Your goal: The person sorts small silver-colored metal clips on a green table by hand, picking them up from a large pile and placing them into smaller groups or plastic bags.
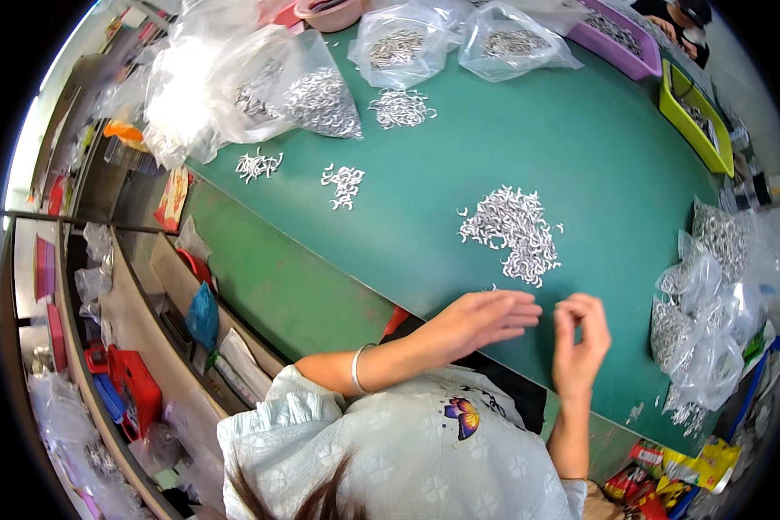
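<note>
A heap of small, curved silvery metal pieces [529,243] lies on the green tabletop [407,199] in front of me. My left hand [487,321], with a bracelet on its wrist, hovers at the table's near edge below the heap. Its fingers are stretched out flat and I see nothing held. To its right, apart from it, is my right hand [582,340], raised with the fingers curled toward the thumb as in a pinch. Whatever may be between those fingertips is too small to make out. A few stray pieces lie close to my left fingertips.
Smaller piles [345,186] of similar pieces lie farther left. Clear bags of pieces [322,102] stand along the far side, with more bags [698,321] at the right edge. A purple bin [615,39] and yellow-green bin [698,113] stand far right. Shelves [121,303] line the left.
</note>
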`<state>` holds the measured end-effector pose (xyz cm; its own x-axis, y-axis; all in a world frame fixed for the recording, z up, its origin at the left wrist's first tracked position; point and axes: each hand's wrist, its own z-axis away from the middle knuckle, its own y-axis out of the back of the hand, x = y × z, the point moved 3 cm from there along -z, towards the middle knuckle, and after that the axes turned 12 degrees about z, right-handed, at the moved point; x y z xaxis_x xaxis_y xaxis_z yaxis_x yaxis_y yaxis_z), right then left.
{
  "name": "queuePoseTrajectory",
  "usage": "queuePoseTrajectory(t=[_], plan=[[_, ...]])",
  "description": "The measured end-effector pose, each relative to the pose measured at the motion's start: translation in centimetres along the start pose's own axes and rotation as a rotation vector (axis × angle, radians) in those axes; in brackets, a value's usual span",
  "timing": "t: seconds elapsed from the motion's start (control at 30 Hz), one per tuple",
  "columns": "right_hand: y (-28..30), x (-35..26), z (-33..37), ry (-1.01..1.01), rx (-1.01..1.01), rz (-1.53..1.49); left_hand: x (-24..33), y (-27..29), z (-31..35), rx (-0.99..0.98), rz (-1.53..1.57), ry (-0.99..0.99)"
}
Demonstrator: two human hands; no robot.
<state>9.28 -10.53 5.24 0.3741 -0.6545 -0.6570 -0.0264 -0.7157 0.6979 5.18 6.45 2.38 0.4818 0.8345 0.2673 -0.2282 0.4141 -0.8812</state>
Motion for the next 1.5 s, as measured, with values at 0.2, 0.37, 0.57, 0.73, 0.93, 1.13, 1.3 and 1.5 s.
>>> queuePoseTrajectory(t=[0.2, 0.37, 0.57, 0.73, 0.93, 1.13, 1.3, 1.5], plan=[[-1.3, -3.7, -0.8, 0.220, 0.016, 0.135, 3.5, 1.9, 0.1, -0.056, 0.067, -0.166], [-1.0, -0.8, -0.5, 0.128, -0.166, 0.054, 14.8, 5.6, 3.4, 0.475, -1.114, -1.133], [-1.4, 0.7, -0.5, 0.075, -0.277, 0.024, 17.9, 9.7, 3.5, 0.686, -1.521, -1.246], [-1.0, 1.2, -0.4, -0.025, -0.250, 0.031, 19.4, 8.8, 5.3, 0.771, -1.434, -1.400], [-1.5, 1.5, -0.4, -0.039, -0.224, 0.022, 19.1, 10.6, 5.1, 0.878, -1.709, -1.055], [-1.8, 1.9, -0.4, -0.017, -0.182, 0.017, 19.6, 10.4, 5.2, 0.823, -1.542, -1.180], [-2.2, 2.9, -0.1, -0.051, -0.143, -0.035, 20.1, 9.4, 5.6, 0.781, -1.464, -1.192], [-2.6, 2.8, 0.1, -0.070, -0.091, -0.078, 20.8, 8.9, 5.2, 0.610, -0.983, -1.036]])
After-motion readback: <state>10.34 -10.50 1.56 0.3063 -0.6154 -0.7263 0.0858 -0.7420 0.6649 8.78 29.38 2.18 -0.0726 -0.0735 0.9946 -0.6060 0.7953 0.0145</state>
